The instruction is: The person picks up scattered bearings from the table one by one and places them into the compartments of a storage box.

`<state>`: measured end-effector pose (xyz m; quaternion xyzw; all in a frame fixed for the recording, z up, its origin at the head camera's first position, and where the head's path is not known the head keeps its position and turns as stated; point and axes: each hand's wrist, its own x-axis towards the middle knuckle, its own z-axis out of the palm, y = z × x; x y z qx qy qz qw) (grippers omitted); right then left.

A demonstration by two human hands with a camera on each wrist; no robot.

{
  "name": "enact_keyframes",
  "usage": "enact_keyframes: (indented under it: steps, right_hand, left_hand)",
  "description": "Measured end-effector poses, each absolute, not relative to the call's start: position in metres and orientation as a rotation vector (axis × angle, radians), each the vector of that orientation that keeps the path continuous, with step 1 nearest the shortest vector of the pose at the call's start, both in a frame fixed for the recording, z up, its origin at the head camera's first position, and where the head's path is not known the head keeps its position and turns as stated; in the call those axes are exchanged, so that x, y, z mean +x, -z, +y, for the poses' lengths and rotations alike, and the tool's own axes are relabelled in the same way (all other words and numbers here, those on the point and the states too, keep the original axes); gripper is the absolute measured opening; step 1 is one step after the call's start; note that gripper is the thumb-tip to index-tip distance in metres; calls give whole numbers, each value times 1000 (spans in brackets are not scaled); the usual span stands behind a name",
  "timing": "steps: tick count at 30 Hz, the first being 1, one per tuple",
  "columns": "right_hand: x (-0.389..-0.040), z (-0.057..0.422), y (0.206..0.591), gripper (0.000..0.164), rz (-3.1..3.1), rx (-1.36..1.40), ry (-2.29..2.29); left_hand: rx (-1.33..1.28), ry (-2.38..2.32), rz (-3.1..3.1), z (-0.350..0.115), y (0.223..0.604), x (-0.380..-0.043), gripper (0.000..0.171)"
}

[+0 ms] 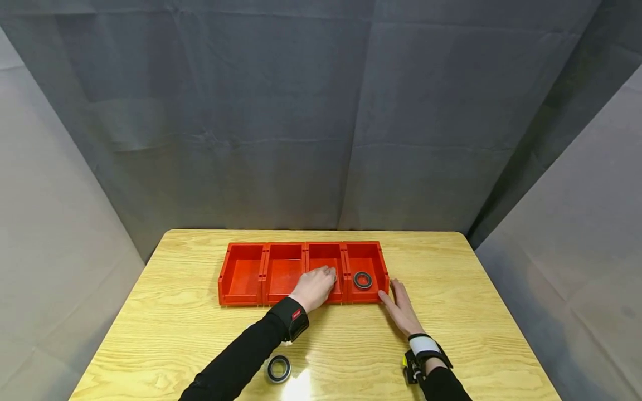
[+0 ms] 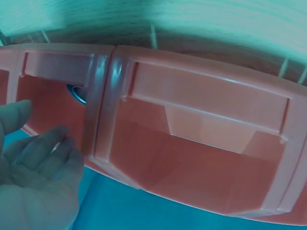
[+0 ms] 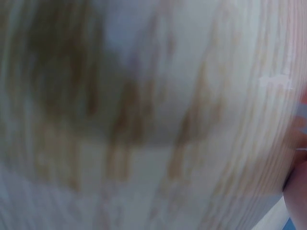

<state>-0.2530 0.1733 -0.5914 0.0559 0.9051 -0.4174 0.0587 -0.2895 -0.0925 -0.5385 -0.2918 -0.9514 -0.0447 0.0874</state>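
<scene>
Four red bins joined in a row form an organizer on the table. Over the third bin from the left, my left hand reaches in with loosely bent fingers. The left wrist view shows that hand with nothing visible in its fingers, and a ring-shaped bearing in the same bin, apart from them. Another bearing lies flat in the rightmost bin. My right hand rests against that bin's front right corner, fingers extended. At the right wrist view's edge, only part of the right hand shows.
A third bearing lies on the wooden table, close beside the left sleeve. Grey cloth hangs behind the table, with paler cloth panels at both sides.
</scene>
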Motion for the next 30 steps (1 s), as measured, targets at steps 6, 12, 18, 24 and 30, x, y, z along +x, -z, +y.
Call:
enact_keyframes:
  steps: [6, 12, 18, 24, 30]
  right_hand:
    - [-253, 174, 592, 83, 2736, 179, 1253]
    - [-253, 174, 591, 84, 2734, 175, 1259]
    - [-254, 174, 591, 83, 2740, 167, 1267]
    - [-254, 172, 592, 82, 2732, 164, 1270]
    - [-255, 173, 591, 81, 2716, 147, 1296]
  left_hand:
    - [-920, 263, -2825, -103, 534, -285, 37]
    - [-918, 451, -2834, -116, 528, -278, 38]
    - [-885, 635, -2884, -129, 525, -269, 44]
    - [-861, 728, -2897, -144, 522, -259, 47]
    - [-845, 743, -2879, -161, 521, -252, 48]
